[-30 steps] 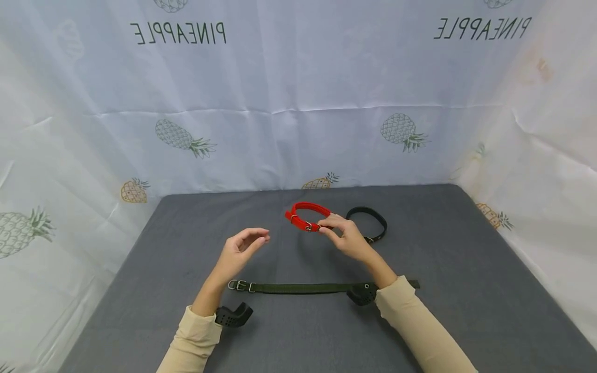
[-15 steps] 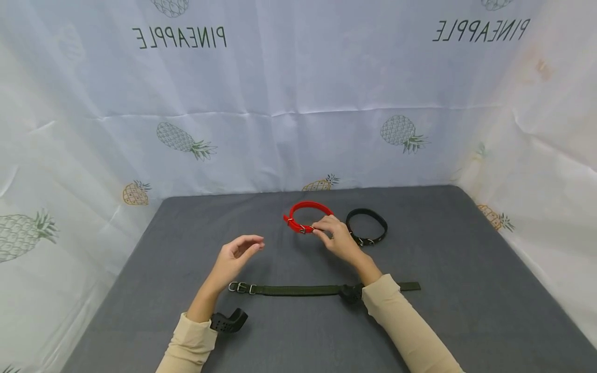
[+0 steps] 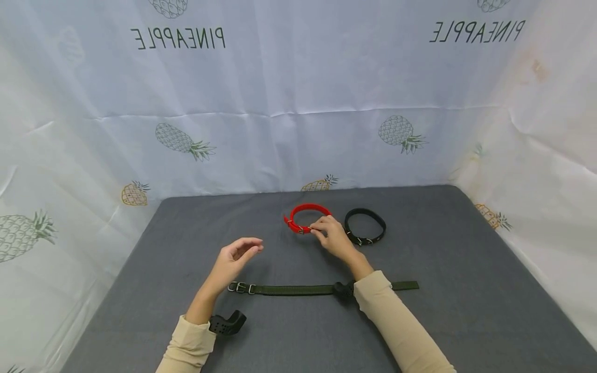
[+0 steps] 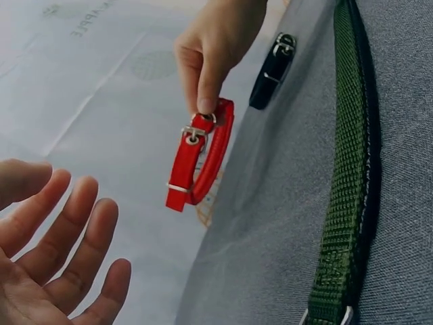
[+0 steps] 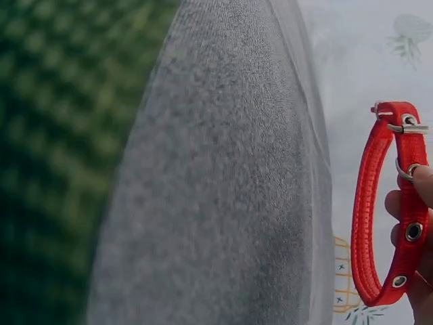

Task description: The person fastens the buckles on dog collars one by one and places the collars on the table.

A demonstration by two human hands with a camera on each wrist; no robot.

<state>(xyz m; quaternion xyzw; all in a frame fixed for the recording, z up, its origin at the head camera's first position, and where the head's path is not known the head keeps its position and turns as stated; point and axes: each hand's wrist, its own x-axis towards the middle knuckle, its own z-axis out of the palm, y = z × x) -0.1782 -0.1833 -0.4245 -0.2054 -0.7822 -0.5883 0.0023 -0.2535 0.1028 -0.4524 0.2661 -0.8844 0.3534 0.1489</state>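
A red collar (image 3: pixel 298 226), buckled into a loop, is pinched between the thumb and fingers of my right hand (image 3: pixel 332 237) near its metal D-ring. In the right wrist view the red collar (image 5: pixel 369 223) shows its eyelets and buckle. My left hand (image 3: pixel 233 259) hovers left of it with relaxed fingers, holding nothing; the left wrist view shows its fingers (image 4: pixel 74 230) spread apart. A black collar (image 3: pixel 366 241), also closed in a loop, lies on the table right of my right hand. Nearer me, a green webbing collar (image 3: pixel 294 290) lies stretched out straight, partly hidden by my right wrist.
The grey cloth-covered table (image 3: pixel 196 248) has its far edge against a white curtain (image 3: pixel 280 150) printed with pineapples. Black wrist mounts (image 3: pixel 227 323) sit on both forearms; the right one is above the green collar.
My right hand has moved left and slightly down with the red collar, uncovering the black collar's buckle. My left hand has shifted a little down and left.
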